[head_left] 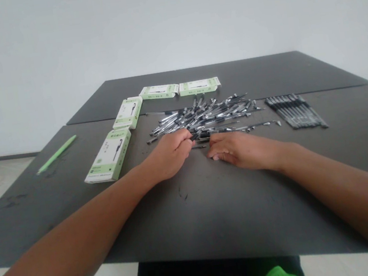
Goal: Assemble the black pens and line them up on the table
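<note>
A loose heap of black and clear pens (206, 115) lies on the dark table (214, 207) just beyond both hands. My left hand (170, 153) is closed in a pinch on a black pen part (193, 136) at the heap's near edge. My right hand (236, 148) rests on the table beside it with fingers curled under; what it holds, if anything, is hidden. The fingertips of both hands nearly meet.
A neat row of pens (295, 111) lies at the right. Several pale green boxes sit left and behind the heap, the nearest box (109, 155) by my left forearm. A green pen (56, 154) lies at the far left. White wall behind.
</note>
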Action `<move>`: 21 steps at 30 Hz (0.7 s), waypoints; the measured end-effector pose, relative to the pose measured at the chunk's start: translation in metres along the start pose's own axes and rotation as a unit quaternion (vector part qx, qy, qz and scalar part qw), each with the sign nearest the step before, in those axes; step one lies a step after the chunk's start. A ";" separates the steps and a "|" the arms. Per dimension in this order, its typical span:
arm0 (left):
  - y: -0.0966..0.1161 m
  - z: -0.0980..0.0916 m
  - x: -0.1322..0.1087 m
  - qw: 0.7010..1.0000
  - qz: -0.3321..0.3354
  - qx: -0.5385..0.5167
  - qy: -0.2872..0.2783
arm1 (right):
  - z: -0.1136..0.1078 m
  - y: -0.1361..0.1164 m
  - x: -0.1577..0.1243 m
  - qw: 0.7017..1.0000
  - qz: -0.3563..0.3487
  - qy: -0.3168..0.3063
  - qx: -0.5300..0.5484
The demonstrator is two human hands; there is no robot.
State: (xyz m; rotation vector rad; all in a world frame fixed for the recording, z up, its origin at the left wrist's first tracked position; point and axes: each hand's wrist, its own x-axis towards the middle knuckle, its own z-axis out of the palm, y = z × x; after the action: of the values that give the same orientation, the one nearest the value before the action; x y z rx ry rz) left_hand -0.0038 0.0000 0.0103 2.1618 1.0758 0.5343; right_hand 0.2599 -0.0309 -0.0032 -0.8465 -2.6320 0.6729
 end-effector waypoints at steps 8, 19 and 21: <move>0.002 -0.001 0.000 1.000 -0.004 -0.002 -0.011 | 0.001 0.001 0.001 1.000 0.001 0.009 -0.020; 0.001 -0.001 0.000 1.000 -0.001 0.011 -0.010 | 0.002 0.000 0.000 0.999 0.017 0.003 -0.039; 0.002 -0.001 0.000 1.000 -0.004 0.012 -0.010 | 0.003 0.000 0.000 0.999 0.017 0.006 -0.040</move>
State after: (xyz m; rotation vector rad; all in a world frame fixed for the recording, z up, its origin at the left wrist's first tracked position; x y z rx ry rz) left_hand -0.0036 -0.0002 0.0121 2.1776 1.0852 0.4973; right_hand 0.2588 -0.0320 -0.0054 -0.9167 -2.6563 0.5718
